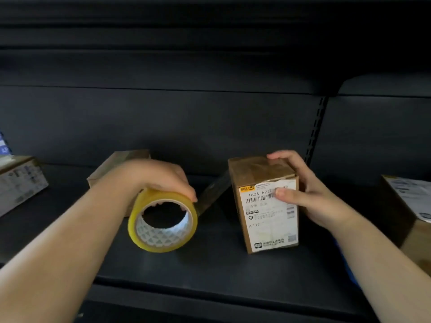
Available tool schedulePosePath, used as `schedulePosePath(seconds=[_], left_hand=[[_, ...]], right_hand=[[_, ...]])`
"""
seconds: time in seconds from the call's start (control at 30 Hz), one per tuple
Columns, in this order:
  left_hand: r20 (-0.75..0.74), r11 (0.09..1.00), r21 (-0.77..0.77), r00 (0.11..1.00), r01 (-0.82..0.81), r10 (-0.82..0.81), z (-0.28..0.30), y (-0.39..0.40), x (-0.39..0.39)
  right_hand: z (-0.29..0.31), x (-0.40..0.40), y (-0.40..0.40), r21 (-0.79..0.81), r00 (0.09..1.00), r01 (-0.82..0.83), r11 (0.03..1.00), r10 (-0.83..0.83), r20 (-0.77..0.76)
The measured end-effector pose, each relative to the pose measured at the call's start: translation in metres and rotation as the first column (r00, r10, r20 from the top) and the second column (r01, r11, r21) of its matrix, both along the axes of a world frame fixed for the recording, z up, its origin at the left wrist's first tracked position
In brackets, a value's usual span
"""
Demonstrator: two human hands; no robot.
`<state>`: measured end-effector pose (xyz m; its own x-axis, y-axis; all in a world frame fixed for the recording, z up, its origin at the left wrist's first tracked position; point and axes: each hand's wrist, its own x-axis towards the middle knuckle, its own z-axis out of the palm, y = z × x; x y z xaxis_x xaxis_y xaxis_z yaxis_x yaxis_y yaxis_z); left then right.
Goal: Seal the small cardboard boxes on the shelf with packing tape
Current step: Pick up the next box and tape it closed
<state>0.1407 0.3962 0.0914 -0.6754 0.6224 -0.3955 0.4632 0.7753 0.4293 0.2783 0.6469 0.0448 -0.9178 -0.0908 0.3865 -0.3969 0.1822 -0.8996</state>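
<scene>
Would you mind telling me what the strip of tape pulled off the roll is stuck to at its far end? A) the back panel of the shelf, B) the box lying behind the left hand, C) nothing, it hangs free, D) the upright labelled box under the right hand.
D: the tape strip runs from the tape roll in the left hand up to the upper left edge of the labelled box, which the right hand steadies.

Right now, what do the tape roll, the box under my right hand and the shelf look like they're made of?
Tape roll: glossy yellowish translucent plastic film on a printed core, probably card. Box: brown cardboard, matte, with a white paper shipping label. Shelf: dark, smooth, likely painted metal.
</scene>
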Motion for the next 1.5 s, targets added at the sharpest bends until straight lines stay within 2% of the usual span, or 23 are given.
schedulePosePath(seconds=[0.07,0.1,0.17,0.23,0.3,0.33,0.4,0.47,0.6,0.7,0.77,0.83,0.9,0.93,1.0,1.03,1.1,1.17,1.23,1.27,1.33,1.4,1.5], left_hand=[[-0.038,0.997,-0.075,0.999,0.016,-0.019,-0.004,0.019,0.006],[-0.055,0.994,-0.104,0.998,0.017,-0.023,-0.005,0.027,0.007],[-0.070,0.989,-0.148,0.997,0.012,-0.023,-0.006,0.040,0.013],[-0.095,0.990,-0.138,0.995,0.022,-0.036,-0.008,0.053,0.019],[-0.153,0.992,-0.112,0.985,0.059,-0.075,-0.012,0.065,0.025],[-0.186,0.990,-0.113,0.977,0.087,-0.108,-0.013,0.071,0.028],[-0.230,0.981,-0.143,0.959,0.133,-0.164,-0.013,0.079,0.032],[-0.209,0.974,-0.167,0.960,0.152,-0.186,-0.012,0.083,0.032],[-0.211,0.962,-0.172,0.945,0.214,-0.248,-0.012,0.086,0.034],[-0.227,0.975,-0.134,0.952,0.177,-0.204,-0.012,0.083,0.032],[-0.106,0.988,-0.032,0.983,0.149,-0.151,-0.009,0.067,0.025],[0.081,0.965,0.236,0.987,0.115,-0.137,-0.009,0.039,0.014],[0.267,0.788,0.614,0.930,0.039,-0.254,-0.011,0.009,0.004],[0.288,0.677,0.735,0.889,0.034,-0.357,-0.013,-0.002,-0.001],[0.280,0.547,0.836,0.819,0.050,-0.502,-0.010,-0.017,-0.009],[0.274,0.545,0.836,0.808,0.068,-0.521,-0.006,-0.021,-0.012],[0.273,0.603,0.795,0.849,0.067,-0.453,0.007,-0.028,-0.015],[0.271,0.696,0.718,0.929,-0.021,-0.252,0.019,-0.033,-0.017],[0.141,0.787,0.611,0.990,-0.082,-0.007,0.021,-0.036,-0.018],[0.084,0.824,0.558,0.995,-0.098,0.061,0.018,-0.036,-0.019],[0.075,0.869,0.476,0.991,-0.134,0.112,0.009,-0.033,-0.019],[0.034,0.936,0.338,0.995,-0.095,0.089,0.002,-0.028,-0.020],[0.030,0.987,0.138,0.996,-0.083,0.079,-0.001,-0.015,-0.019]], right_hand=[[0.017,0.004,0.004,0.256,0.997,0.061,0.965,-0.072,0.033],[0.027,0.006,0.005,0.423,0.991,0.106,0.900,-0.129,0.026],[0.049,0.010,0.001,0.714,0.971,0.151,0.684,-0.237,0.021],[0.069,0.012,-0.008,0.892,0.943,0.117,0.437,-0.330,0.038],[0.084,0.011,-0.018,0.973,0.923,0.058,0.225,-0.383,0.034],[0.089,0.010,-0.022,0.988,0.915,0.029,0.154,-0.403,0.036],[0.097,0.004,-0.029,0.996,0.900,-0.038,0.080,-0.430,0.069],[0.099,-0.005,-0.035,0.994,0.907,-0.093,0.066,-0.406,0.112],[0.086,-0.026,-0.052,0.983,0.971,-0.140,0.115,-0.181,0.159],[0.080,-0.032,-0.041,0.948,0.981,-0.129,0.289,-0.104,0.165],[0.077,-0.028,-0.023,0.917,0.983,-0.119,0.381,-0.088,0.164],[0.074,-0.020,-0.004,0.836,0.985,-0.071,0.544,-0.091,0.143],[0.069,-0.012,0.009,0.664,0.993,-0.027,0.747,-0.059,0.107],[0.066,-0.010,0.014,0.566,0.997,-0.017,0.824,-0.029,0.071],[0.057,-0.007,0.016,0.407,1.000,-0.018,0.913,0.026,-0.013],[0.051,-0.006,0.014,0.348,0.998,-0.021,0.937,0.041,-0.050],[0.039,-0.007,0.012,0.217,0.995,-0.024,0.976,0.044,-0.085],[0.027,-0.008,0.016,0.020,0.997,-0.009,1.000,0.011,-0.078],[0.017,-0.009,0.023,-0.067,0.998,0.019,0.998,-0.023,-0.054],[0.011,-0.010,0.025,-0.042,0.999,0.026,0.999,-0.027,-0.028],[-0.001,-0.011,0.029,0.021,0.999,0.035,0.999,-0.036,0.031],[-0.006,-0.013,0.033,0.076,0.995,0.023,0.997,-0.030,0.098],[-0.006,-0.015,0.042,0.286,0.973,-0.003,0.958,-0.064,0.223]])
